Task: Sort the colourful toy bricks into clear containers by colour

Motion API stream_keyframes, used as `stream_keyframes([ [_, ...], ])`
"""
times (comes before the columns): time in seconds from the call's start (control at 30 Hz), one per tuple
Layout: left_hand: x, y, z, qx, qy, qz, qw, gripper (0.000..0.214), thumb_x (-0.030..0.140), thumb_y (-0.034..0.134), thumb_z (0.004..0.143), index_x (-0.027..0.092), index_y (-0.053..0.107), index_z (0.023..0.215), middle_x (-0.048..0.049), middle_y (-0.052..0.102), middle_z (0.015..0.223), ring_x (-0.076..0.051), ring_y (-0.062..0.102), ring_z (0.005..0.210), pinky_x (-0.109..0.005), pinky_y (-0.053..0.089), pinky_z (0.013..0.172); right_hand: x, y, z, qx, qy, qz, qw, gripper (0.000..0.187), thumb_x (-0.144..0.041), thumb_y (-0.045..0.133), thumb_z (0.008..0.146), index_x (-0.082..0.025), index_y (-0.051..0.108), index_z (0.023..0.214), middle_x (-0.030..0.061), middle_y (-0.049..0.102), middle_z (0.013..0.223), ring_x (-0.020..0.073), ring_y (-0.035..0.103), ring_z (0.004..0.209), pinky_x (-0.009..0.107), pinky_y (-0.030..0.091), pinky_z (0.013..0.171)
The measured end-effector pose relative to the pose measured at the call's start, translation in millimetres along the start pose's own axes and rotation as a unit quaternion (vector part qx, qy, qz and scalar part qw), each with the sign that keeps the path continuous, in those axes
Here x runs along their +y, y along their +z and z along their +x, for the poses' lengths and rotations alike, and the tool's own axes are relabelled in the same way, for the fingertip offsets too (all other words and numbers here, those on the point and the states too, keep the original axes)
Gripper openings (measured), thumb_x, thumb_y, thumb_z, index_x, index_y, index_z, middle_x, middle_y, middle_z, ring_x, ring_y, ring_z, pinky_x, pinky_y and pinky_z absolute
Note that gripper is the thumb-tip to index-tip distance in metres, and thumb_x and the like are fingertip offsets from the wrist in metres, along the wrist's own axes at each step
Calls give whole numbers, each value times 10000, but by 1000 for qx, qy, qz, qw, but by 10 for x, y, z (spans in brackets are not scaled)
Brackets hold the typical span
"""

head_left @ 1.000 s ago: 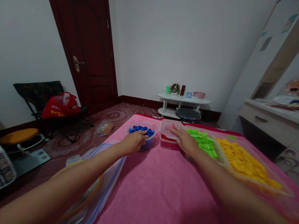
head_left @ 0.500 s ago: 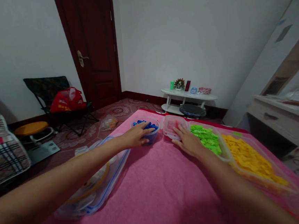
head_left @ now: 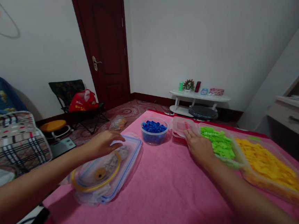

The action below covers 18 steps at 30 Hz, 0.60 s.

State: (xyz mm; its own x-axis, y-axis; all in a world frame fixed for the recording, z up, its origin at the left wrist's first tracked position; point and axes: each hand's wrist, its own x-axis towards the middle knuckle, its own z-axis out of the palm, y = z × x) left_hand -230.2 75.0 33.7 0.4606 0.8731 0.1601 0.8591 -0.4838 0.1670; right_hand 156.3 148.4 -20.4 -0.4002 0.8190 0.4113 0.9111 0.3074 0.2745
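Note:
My left hand hovers over the stacked clear lids at the left, fingers loosely bent and apart, with nothing in them. The top items are a blue-edged clear lid and a yellow ring around clear plastic. My right hand rests its extended fingers on the front right corner of a lidded clear box with red contents; its thumb is hidden. A round clear tub of blue pieces stands between the hands. Beside the right hand is a box of green pieces.
A long clear box of yellow pieces lies at the right on the pink cloth. Beyond the table are a white shelf, a folding chair with a red bag, a yellow stool and a door.
My left hand has left the blue tub and moved left over the lids. My right hand stays at the red box, its fingers closer together. The view has shifted left.

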Motion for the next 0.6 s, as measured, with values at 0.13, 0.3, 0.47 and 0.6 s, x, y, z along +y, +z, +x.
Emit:
stream_keyframes([
  [0.13,-1,37,-322,-45,-40,-5,998,355,434,448,871,240,664,1075,-57,670,1064,-203,621,952,-289,454,842,-58,4,-27,-9,-13,-23,1000,459,-119,262,900,-80,490,1296,208,506,1317,299,502,1145,403,448,839],
  [0.3,-290,183,-491,-31,-88,23,995,476,501,467,843,231,593,1214,-90,568,1268,-264,531,1148,-359,402,972,-75,-32,16,-34,-12,-21,999,441,-125,281,897,-94,507,1274,195,528,1289,295,515,1121,382,475,756],
  [0.47,-668,367,-593,-51,-124,20,991,714,588,512,782,197,427,1373,-133,401,1428,-315,348,1320,-410,328,1052,-113,-78,-24,-2,4,25,1000,425,-264,438,878,-97,517,1260,202,474,1343,322,465,1183,457,403,917],
  [0.6,-708,440,-632,-71,-105,-5,992,714,602,552,748,192,488,1328,-144,454,1382,-308,419,1263,-371,354,1025,-390,-129,-238,54,-16,112,992,439,-263,480,861,-142,511,1282,164,416,1406,289,389,1271,475,296,1047],
])
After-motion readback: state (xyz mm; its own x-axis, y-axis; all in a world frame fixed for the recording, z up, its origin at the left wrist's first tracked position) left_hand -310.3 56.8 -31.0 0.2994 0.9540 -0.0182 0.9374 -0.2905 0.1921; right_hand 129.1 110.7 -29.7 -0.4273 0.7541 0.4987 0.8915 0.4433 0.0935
